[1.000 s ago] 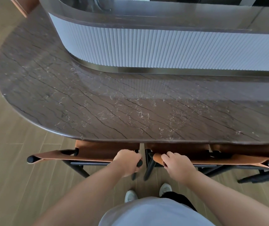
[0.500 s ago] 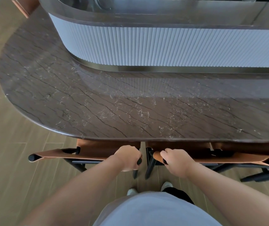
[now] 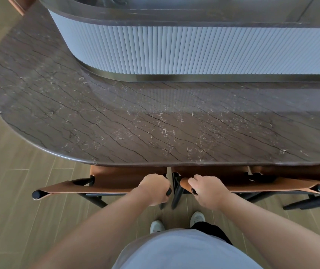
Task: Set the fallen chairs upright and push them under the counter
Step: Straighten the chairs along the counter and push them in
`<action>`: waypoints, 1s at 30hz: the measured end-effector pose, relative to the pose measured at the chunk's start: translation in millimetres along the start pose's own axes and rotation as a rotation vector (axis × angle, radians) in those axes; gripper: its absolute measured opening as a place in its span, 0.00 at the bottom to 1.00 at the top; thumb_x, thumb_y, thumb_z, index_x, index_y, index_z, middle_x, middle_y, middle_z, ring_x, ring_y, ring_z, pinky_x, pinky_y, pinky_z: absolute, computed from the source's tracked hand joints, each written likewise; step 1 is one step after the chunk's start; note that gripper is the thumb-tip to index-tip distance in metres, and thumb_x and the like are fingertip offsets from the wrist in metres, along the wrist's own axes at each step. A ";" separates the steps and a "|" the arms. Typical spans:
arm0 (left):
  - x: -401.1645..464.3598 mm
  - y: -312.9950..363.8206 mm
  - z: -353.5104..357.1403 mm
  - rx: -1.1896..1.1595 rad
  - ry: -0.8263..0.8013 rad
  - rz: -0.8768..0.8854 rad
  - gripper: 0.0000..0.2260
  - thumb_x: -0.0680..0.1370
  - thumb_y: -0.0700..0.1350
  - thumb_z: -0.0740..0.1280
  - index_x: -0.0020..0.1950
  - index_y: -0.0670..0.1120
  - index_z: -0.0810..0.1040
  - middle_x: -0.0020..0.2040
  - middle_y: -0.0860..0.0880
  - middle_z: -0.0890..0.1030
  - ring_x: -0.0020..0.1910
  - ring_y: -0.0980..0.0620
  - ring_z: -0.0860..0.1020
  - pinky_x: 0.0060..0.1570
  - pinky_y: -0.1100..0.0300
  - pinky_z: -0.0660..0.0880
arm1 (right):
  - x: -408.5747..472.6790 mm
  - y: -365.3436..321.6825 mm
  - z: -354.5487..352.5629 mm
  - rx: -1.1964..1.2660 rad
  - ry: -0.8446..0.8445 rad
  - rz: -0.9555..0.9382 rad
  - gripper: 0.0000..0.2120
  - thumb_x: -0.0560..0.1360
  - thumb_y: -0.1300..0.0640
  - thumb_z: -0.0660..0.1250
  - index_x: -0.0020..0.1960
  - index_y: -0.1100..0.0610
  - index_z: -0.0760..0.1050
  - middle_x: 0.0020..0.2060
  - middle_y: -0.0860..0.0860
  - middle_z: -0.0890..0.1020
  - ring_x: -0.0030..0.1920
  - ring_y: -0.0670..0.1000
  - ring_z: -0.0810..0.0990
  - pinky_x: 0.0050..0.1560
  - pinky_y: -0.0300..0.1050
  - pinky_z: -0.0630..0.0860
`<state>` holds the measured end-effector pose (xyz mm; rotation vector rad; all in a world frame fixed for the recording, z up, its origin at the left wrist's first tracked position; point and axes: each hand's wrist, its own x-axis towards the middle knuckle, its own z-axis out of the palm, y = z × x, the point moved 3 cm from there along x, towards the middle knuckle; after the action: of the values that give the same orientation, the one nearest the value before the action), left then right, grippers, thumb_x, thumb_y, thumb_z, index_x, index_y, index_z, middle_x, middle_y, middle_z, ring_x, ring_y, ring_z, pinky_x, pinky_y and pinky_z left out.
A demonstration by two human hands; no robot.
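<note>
Two chairs with tan leather backs and black frames stand upright side by side, their seats tucked beneath the dark brown stone counter. My left hand grips the right end of the left chair at its top rail. My right hand grips the left end of the right chair in the same way. The counter's front edge hides most of both seats.
A white fluted wall with a bronze base strip rises at the counter's back. Wood-look floor stretches to the left and below. My white shoes stand between the chairs' black legs.
Both chairs have slid a little further under the counter, with my hands moving forward on their top rails. The view has shifted slightly forward.
</note>
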<state>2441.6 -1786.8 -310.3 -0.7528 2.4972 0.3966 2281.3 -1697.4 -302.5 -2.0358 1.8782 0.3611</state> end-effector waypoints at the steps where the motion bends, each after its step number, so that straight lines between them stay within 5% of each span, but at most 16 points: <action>1: 0.6 2.0 -0.5 0.001 -0.003 0.002 0.11 0.77 0.50 0.64 0.47 0.43 0.79 0.39 0.46 0.80 0.36 0.45 0.77 0.34 0.54 0.76 | -0.4 -0.3 -0.4 0.003 0.004 0.004 0.11 0.78 0.56 0.60 0.60 0.54 0.70 0.50 0.51 0.76 0.47 0.55 0.79 0.39 0.46 0.69; 14: -1.0 0.9 2.7 0.092 0.040 -0.006 0.11 0.78 0.55 0.61 0.49 0.48 0.74 0.42 0.49 0.79 0.36 0.47 0.75 0.33 0.56 0.68 | -6.6 -2.0 -4.6 0.087 0.050 0.015 0.09 0.79 0.55 0.61 0.59 0.53 0.70 0.47 0.50 0.75 0.43 0.52 0.77 0.39 0.46 0.74; 23: -8.1 9.0 9.5 -0.018 0.085 -0.144 0.12 0.79 0.53 0.62 0.58 0.49 0.74 0.50 0.50 0.78 0.47 0.45 0.79 0.41 0.53 0.75 | -15.1 -1.4 -2.5 0.180 0.083 0.027 0.14 0.80 0.54 0.62 0.65 0.53 0.70 0.52 0.49 0.76 0.49 0.51 0.76 0.41 0.42 0.72; 28: -16.0 2.6 0.2 -0.343 0.083 -0.065 0.25 0.76 0.66 0.64 0.70 0.56 0.72 0.63 0.54 0.76 0.62 0.51 0.74 0.60 0.53 0.73 | -21.2 2.3 -4.0 0.449 0.073 0.108 0.20 0.78 0.50 0.65 0.69 0.52 0.71 0.58 0.46 0.76 0.54 0.48 0.76 0.48 0.39 0.72; 30: -21.2 3.8 -12.9 -0.648 0.157 -0.092 0.24 0.76 0.64 0.66 0.69 0.56 0.74 0.61 0.57 0.78 0.58 0.57 0.76 0.55 0.62 0.74 | -24.9 3.6 -6.6 0.597 0.118 0.173 0.19 0.78 0.50 0.65 0.68 0.52 0.72 0.58 0.45 0.75 0.55 0.46 0.76 0.54 0.40 0.73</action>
<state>2449.9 -1779.8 -287.7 -1.1725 2.4654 1.1828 2275.1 -1677.8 -286.5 -1.5257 1.9339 -0.2622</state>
